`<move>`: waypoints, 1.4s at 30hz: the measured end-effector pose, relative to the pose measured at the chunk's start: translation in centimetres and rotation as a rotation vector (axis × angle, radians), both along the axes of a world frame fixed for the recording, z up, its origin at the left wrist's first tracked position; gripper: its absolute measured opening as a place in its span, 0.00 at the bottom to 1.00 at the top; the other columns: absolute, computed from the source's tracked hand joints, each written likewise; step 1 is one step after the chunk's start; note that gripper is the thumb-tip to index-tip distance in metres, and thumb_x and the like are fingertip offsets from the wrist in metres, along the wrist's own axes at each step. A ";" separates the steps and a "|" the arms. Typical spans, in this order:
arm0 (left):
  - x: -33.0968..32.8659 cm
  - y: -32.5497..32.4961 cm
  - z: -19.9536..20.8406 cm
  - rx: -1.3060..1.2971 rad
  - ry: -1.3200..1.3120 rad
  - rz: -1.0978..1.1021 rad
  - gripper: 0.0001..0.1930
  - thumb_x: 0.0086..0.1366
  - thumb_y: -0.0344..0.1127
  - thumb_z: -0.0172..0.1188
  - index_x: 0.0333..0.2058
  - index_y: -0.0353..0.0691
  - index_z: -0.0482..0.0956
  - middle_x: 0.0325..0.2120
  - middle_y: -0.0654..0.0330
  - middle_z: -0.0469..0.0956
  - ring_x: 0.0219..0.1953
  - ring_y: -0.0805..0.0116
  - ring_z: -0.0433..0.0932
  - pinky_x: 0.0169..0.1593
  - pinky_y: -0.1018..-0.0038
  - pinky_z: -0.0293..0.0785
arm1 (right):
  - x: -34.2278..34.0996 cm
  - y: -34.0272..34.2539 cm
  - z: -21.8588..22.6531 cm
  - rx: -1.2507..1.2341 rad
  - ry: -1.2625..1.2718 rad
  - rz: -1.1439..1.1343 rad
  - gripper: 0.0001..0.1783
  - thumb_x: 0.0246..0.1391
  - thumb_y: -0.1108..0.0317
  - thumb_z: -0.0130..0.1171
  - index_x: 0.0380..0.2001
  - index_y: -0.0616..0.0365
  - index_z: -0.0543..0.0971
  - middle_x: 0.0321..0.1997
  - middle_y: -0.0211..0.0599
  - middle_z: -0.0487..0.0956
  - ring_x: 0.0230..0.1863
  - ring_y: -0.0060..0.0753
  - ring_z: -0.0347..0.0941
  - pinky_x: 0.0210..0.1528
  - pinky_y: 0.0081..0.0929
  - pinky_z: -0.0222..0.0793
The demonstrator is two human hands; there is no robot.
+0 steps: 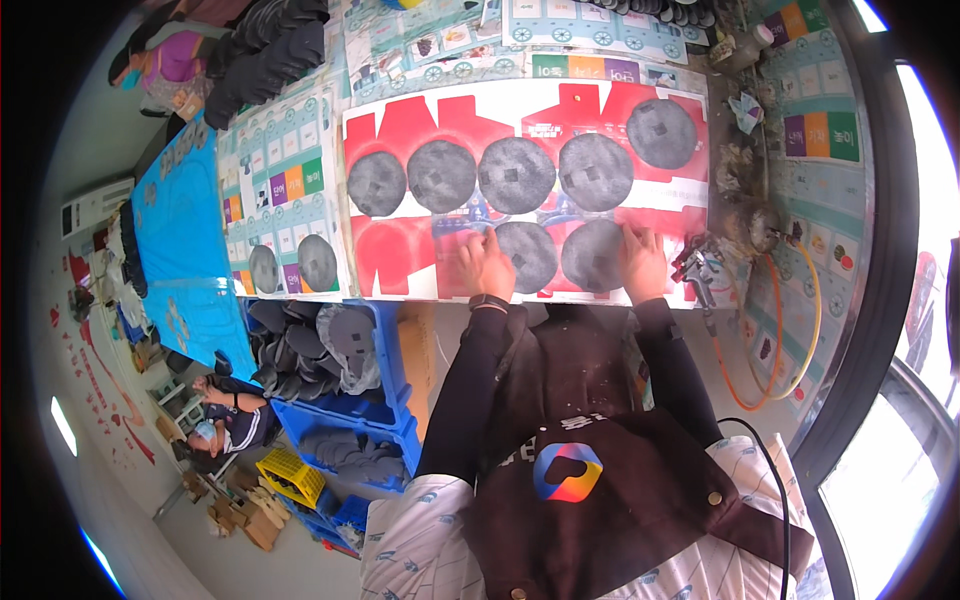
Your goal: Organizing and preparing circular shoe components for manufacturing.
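Several round, flat grey pieces [517, 175], most with a small dark square near the middle, lie on a red-and-white printed board [425, 262] on the table in front of me. My left hand [487, 266] pinches the left edge of one grey disc [527, 257] in the near row. At the right edge of the neighbouring disc [592, 256], my right hand [643, 264] has its fingers closed on the rim. The discs' undersides are hidden. Just right of that hand hangs a metal spray gun [697, 266].
Orange and yellow hoses [815, 310] loop down at the right. Blue crates [395, 420] of dark pieces stand below left, near a yellow crate [292, 475]. A blue-covered table [185, 235] holds more discs; another person [235, 425] sits beyond. Dark pieces [265, 60] are stacked far left.
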State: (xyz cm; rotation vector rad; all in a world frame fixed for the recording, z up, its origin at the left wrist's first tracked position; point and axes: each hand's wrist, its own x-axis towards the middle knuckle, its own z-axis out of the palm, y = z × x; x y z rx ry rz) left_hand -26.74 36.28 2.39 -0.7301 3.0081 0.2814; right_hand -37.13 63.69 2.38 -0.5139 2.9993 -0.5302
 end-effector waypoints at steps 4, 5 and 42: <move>0.7 1.2 -3.0 0.042 0.035 0.027 0.21 0.57 0.35 0.60 0.50 0.40 0.78 0.42 0.54 0.75 0.49 0.54 0.71 0.52 0.54 0.68 | 0.8 1.2 -2.7 0.025 -0.035 0.023 0.19 0.46 0.68 0.61 0.45 0.56 0.81 0.46 0.45 0.78 0.49 0.50 0.72 0.51 0.43 0.71; 0.4 1.3 -3.8 0.094 0.002 0.121 0.19 0.57 0.36 0.59 0.48 0.40 0.78 0.42 0.52 0.76 0.50 0.52 0.72 0.53 0.53 0.67 | 0.7 1.3 -3.3 0.263 -0.051 0.067 0.19 0.48 0.63 0.60 0.45 0.55 0.80 0.47 0.45 0.78 0.49 0.49 0.74 0.49 0.43 0.72; 3.8 -5.6 -3.7 0.839 0.526 0.698 0.08 0.57 0.32 0.62 0.35 0.37 0.76 0.25 0.51 0.75 0.31 0.54 0.78 0.35 0.61 0.72 | -6.5 1.3 -5.1 0.025 -0.516 0.119 0.14 0.46 0.68 0.66 0.34 0.68 0.79 0.35 0.55 0.81 0.36 0.52 0.79 0.40 0.45 0.73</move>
